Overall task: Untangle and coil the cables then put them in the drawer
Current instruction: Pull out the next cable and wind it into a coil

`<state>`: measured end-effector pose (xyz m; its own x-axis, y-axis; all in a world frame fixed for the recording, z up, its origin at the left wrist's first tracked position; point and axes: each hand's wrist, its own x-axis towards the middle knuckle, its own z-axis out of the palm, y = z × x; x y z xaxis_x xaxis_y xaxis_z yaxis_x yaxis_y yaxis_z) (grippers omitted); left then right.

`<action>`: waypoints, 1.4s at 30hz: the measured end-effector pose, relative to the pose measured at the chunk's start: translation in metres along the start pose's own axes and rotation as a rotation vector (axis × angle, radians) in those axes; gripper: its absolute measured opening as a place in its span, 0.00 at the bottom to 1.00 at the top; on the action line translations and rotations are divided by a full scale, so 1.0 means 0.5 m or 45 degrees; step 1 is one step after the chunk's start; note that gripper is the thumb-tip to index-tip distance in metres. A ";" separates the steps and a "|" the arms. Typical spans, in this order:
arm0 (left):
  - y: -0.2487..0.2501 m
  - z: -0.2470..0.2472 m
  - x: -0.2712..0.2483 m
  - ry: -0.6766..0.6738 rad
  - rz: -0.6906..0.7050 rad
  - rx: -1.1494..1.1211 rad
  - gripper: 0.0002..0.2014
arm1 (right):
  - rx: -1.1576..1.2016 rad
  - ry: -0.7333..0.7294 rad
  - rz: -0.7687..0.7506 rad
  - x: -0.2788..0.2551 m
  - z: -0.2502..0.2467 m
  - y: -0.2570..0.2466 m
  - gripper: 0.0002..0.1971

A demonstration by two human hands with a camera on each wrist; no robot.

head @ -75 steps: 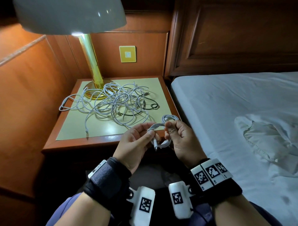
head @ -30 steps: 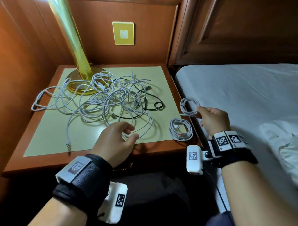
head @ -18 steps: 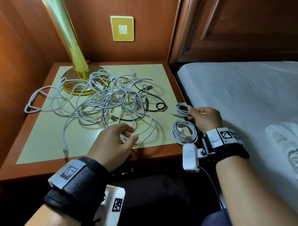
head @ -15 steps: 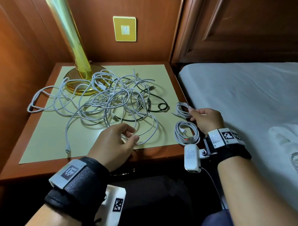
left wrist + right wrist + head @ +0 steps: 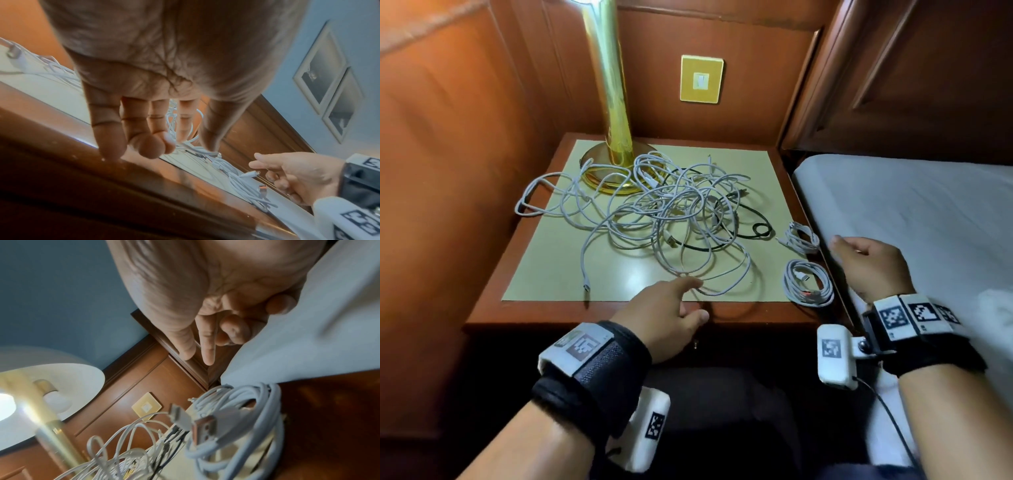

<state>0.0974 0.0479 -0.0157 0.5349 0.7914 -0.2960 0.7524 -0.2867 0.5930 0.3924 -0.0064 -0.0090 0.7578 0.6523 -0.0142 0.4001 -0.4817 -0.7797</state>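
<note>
Left hand [image 5: 664, 318] grip touching tangled cables [image 5: 664, 209]

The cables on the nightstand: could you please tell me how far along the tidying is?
Done: two coils lie at the nightstand's right edge. In hand: the left hand touches a loop of the tangle; the right hand holds nothing. Left: the tangle, then the drawer.

Both forearms are bare. The left wrist wears a wide black fabric strap [image 5: 599, 370] with a ribbed patch, topped by a white plate printed with a square black-and-white marker. Under it hangs a white, rounded camera housing [image 5: 649, 431] bearing another marker. The right wrist carries a matching black strap [image 5: 928, 346] with white marker tiles, plus a white housing [image 5: 834, 356] on a small ball joint, trailing a thin dark cable.
</note>
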 end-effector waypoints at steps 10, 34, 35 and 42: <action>-0.112 -0.040 -0.093 0.371 -0.365 0.118 0.31 | -0.035 -0.301 -0.266 -0.151 -0.032 -0.066 0.06; -0.161 -0.055 -0.053 0.499 -0.290 -0.109 0.23 | -0.354 -0.895 -0.502 -0.246 0.139 -0.134 0.10; -0.160 -0.059 -0.054 0.594 -0.290 -0.156 0.18 | -0.337 -0.902 -0.496 -0.248 0.145 -0.135 0.10; -0.127 -0.095 -0.112 0.859 -0.078 -0.766 0.11 | -0.178 -0.898 -0.471 -0.253 0.179 -0.145 0.12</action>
<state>0.0014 0.0472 -0.0011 0.0192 0.9986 0.0496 0.3430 -0.0531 0.9378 0.2217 -0.0018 -0.0069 0.0792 0.9769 -0.1985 0.6571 -0.2009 -0.7265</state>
